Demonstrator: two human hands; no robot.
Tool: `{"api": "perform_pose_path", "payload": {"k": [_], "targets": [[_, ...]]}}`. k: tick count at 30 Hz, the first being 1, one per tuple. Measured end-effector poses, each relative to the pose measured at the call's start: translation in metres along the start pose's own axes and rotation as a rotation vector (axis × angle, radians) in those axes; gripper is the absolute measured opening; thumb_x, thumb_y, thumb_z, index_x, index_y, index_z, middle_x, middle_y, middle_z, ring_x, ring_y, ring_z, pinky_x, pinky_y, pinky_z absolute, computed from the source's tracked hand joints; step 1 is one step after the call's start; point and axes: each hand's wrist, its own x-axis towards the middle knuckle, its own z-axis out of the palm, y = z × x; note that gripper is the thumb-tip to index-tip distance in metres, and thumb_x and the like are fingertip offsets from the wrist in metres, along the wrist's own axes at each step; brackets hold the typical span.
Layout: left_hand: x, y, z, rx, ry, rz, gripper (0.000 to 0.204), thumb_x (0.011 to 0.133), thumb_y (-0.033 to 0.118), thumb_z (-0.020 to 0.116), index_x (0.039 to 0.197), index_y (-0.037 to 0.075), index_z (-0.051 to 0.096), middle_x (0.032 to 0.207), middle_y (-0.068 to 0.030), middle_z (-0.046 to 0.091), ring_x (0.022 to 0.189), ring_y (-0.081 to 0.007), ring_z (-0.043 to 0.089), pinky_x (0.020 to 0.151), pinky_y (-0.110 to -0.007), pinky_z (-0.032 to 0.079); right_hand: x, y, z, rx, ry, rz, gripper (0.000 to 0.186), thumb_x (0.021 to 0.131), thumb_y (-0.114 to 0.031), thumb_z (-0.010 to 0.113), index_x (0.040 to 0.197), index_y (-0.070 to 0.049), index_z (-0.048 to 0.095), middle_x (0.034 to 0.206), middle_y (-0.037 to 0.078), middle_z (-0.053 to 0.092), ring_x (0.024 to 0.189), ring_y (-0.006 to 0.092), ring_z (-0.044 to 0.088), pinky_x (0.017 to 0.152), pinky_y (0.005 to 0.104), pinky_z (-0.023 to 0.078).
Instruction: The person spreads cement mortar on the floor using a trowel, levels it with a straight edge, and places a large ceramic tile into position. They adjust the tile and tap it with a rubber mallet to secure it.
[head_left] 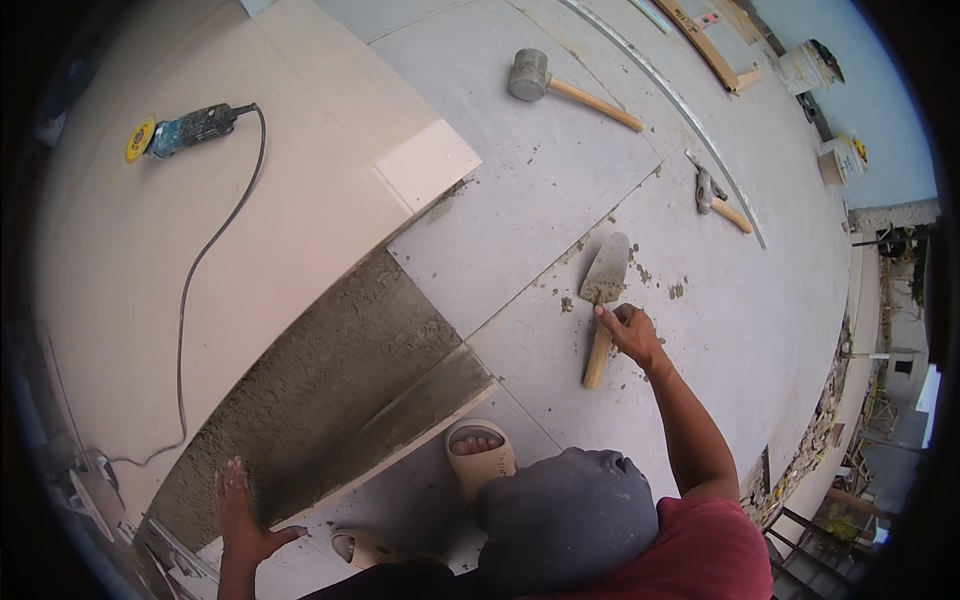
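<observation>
My right hand (632,332) reaches out over the grey floor tiles, fingers apart, its fingertips touching the neck of a trowel (603,290) where the mortar-smeared blade meets the wooden handle. It has not closed around the trowel. My left hand (238,508) lies flat with spread fingers at the near edge of a rough grey mortar bed (320,370). A narrow tile strip (425,402) with a mortar-coated face lies along the bed's right side, just beyond my sandalled foot (480,455).
Large cream tiles (250,200) carry an angle grinder (185,130) with a yellow disc and a long black cable (185,300). A rubber mallet (540,80), a small hammer-like tool (712,192), a wooden straightedge (700,40) and a white bucket (805,65) lie farther off. The floor's edge drops away at the right.
</observation>
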Motion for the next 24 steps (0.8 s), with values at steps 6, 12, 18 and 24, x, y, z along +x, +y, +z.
{"api": "perform_pose_path", "payload": {"k": [6, 12, 18, 24], "targets": [[0.004, 0.007, -0.003, 0.045, -0.019, -0.047, 0.148, 0.051, 0.073, 0.084, 0.153, -0.008, 0.015, 0.157, -0.027, 0.027, 0.151, -0.0372, 0.018, 0.125, -0.051, 0.008, -0.035, 0.003, 0.039, 0.203, 0.132, -0.126, 0.028, 0.091, -0.019, 0.067, 0.102, 0.003, 0.053, 0.076, 0.021, 0.062, 0.072, 0.0343, 0.065, 0.068, 0.0427, 0.051], [-0.009, -0.006, 0.018, -0.014, 0.183, 0.037, 0.142, 0.053, 0.074, 0.083, 0.151, -0.008, 0.022, 0.15, -0.0286, 0.038, 0.146, -0.0384, 0.03, 0.123, -0.055, 0.011, -0.042, -0.143, -0.015, -0.09, -0.036, -0.963, 0.038, 0.093, -0.012, 0.066, 0.127, 0.0, 0.055, 0.095, 0.021, 0.065, 0.083, 0.0376, 0.066, 0.074, 0.0404, 0.052], [-0.011, 0.0, 0.027, -0.069, 0.337, 0.078, 0.131, 0.055, 0.076, 0.08, 0.146, -0.006, 0.036, 0.137, -0.0273, 0.052, 0.138, -0.0363, 0.045, 0.123, -0.056, 0.013, -0.041, -0.248, 0.011, -0.453, -0.377, -1.266, 0.031, 0.082, -0.016, 0.074, 0.105, -0.003, 0.058, 0.09, 0.016, 0.065, 0.074, 0.0346, 0.067, 0.061, 0.0435, 0.053], [-0.018, -0.007, 0.039, -0.127, 0.324, 0.046, 0.12, 0.054, 0.074, 0.081, 0.139, -0.005, 0.049, 0.128, -0.0251, 0.059, 0.13, -0.0341, 0.053, 0.123, -0.056, 0.011, -0.021, -0.295, 0.092, -0.957, -0.484, -1.263, 0.033, 0.09, -0.029, 0.068, 0.107, -0.004, 0.053, 0.081, 0.015, 0.066, 0.071, 0.0309, 0.068, 0.061, 0.0406, 0.054]]}}
